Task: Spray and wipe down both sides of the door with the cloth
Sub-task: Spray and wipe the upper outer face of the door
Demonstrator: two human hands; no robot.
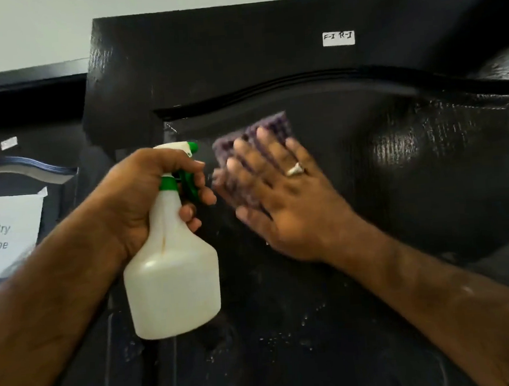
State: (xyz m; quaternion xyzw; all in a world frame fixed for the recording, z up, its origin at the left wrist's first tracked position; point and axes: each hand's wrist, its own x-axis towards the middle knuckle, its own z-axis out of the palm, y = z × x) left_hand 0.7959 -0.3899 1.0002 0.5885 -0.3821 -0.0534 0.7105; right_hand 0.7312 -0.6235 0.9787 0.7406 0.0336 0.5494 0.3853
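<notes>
We press the cloth point(252, 138) flat under spread right fingers point(263, 162) to wipe the door point(365, 161); left fingers point(199, 190) curl round the bottle point(171, 277), ready.

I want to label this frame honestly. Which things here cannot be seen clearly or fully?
Head view only:
- Cloth: mostly under the right hand; motion blurred.
- Paper sign: cut off by the left edge, words incomplete.
- Small white label on the door: writing too small to be sure.
- Door's other side: hidden.
- Spray bottle liquid level: unclear.

A pale wall point(25, 28) above; a second dark door point(25, 118) bears a paper sign point(6, 234).
</notes>
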